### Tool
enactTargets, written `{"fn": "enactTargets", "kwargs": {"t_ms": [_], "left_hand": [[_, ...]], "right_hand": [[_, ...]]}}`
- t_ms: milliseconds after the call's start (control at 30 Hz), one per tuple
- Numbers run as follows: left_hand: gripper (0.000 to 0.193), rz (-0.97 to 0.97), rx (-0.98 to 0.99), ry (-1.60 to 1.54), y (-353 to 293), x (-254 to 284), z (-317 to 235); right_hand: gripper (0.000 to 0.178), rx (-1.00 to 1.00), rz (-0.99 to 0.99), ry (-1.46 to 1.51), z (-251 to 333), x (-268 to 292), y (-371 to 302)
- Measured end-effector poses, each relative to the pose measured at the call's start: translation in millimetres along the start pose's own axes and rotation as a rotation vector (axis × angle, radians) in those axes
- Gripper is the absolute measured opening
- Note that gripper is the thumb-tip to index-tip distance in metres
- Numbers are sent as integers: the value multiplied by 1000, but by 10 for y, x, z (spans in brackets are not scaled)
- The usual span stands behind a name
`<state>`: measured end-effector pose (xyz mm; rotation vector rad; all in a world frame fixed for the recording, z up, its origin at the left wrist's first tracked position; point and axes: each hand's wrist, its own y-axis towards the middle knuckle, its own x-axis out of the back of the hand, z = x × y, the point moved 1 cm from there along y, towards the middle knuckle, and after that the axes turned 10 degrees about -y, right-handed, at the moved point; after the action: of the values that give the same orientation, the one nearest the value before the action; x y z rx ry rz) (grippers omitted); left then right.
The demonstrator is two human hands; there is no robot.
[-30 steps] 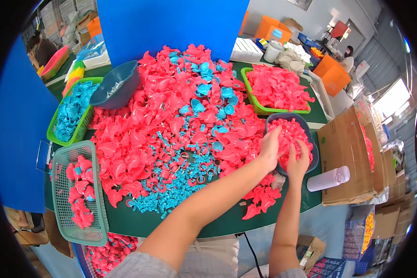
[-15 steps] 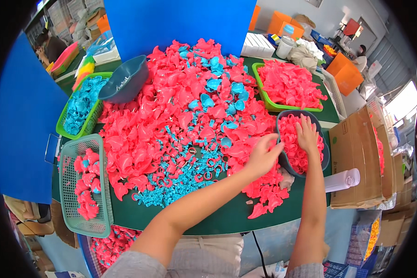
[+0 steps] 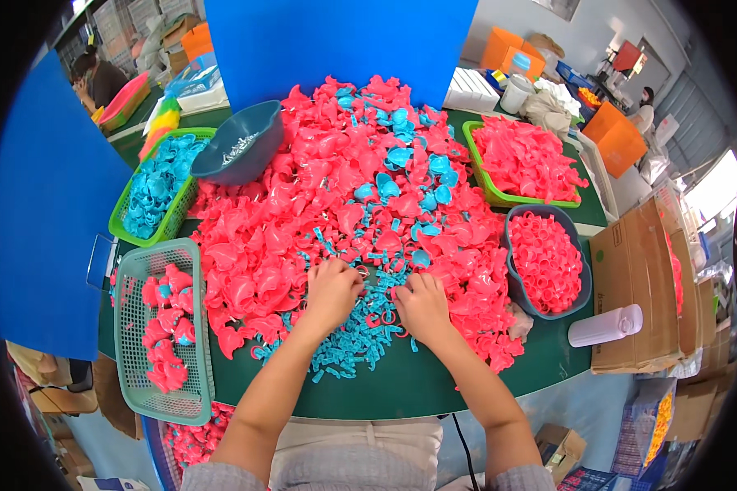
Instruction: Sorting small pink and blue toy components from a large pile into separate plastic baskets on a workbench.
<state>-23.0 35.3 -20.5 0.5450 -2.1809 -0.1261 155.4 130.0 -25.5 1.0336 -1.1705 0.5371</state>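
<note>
Head view: the person's two hands work side by side over the bench (image 3: 434, 394), low in the heap's front part. The left hand (image 3: 334, 290) is curled with its fingertips drawn together near pink rings; the right hand (image 3: 422, 304), also loosely bent, reaches into the same patch from the other side. Whether either has hold of a piece cannot be told, as the fingers hide it. Small blue parts (image 3: 345, 350) lie scattered between and below the hands, with larger pink shells (image 3: 250, 241) heaped behind and to both sides. Farther right, a dark tub (image 3: 526, 304) holds more pink rings; a mesh basket (image 3: 190, 405) at left carries pink-and-blue pieces (image 3: 168, 370).
</note>
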Motion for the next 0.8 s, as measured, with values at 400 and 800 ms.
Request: {"fn": "enactTargets", "kwargs": {"t_ms": [400, 800], "left_hand": [[16, -88, 11, 52, -41, -31, 5], [7, -148, 284, -1028, -217, 12, -103]], "right_hand": [[15, -235, 61, 531, -84, 92, 65], [19, -18, 135, 116, 47, 140, 15]]}}
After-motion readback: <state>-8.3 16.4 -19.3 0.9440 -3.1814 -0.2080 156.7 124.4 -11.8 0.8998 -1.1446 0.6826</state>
